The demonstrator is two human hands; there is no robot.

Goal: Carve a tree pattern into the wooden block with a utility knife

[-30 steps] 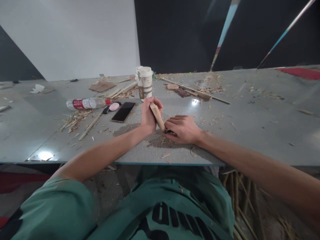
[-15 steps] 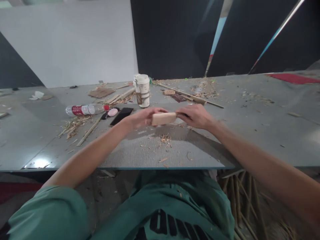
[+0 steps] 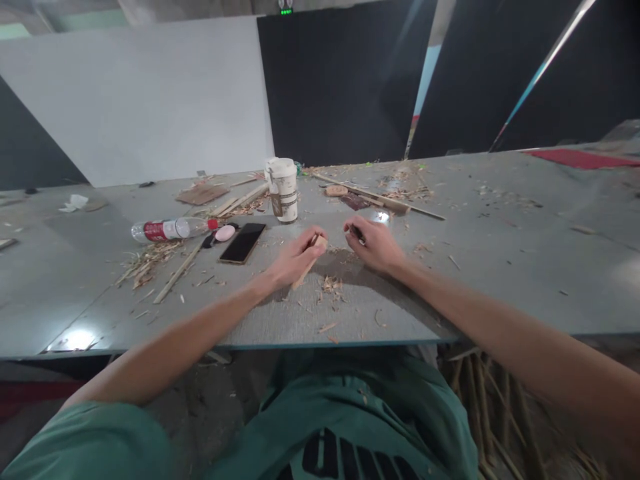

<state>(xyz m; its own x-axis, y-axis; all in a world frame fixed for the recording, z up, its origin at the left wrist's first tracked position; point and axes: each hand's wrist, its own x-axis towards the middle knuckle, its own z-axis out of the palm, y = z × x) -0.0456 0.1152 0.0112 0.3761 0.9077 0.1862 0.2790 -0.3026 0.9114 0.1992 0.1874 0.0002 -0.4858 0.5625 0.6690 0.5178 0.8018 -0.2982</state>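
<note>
Wood piece (image 3: 306, 265) sits in the left hand (image 3: 294, 259), just over the near middle of the bench (image 3: 500, 267). It leans, top end up by the thumb & low end down on the bench top. That looks like a way to keep it steady, b/c the bench takes the push. The left fingers (image 3: 313, 241) curl round the top end & pinch it tight.

The right hand (image 3: 379, 245) is just beside it, a small gap between the two. Its fingers are pressed together round a small dark tool (image 3: 356, 233). Only the tip pokes out, so what kind of tool it is can't be told. The tip points at the wood piece but does not touch it.

A little heap of shavings (image 3: 331, 285) lies right under the hands, prob. where bits drop off the wood.

Other stuff is further back & to the left: a black phone (image 3: 243, 243), a pink pebble-like thing (image 3: 225, 233), a water bottle (image 3: 173, 229) on its side, a paper cup (image 3: 283, 189) w/ a lid. Long sticks (image 3: 380, 197) lie behind the right hand, 1 more thin stick (image 3: 179, 268) by a messy pile of chips. None of it gets in the way of the hands. More sticks stand under the bench (image 3: 480, 400) on the right.
</note>
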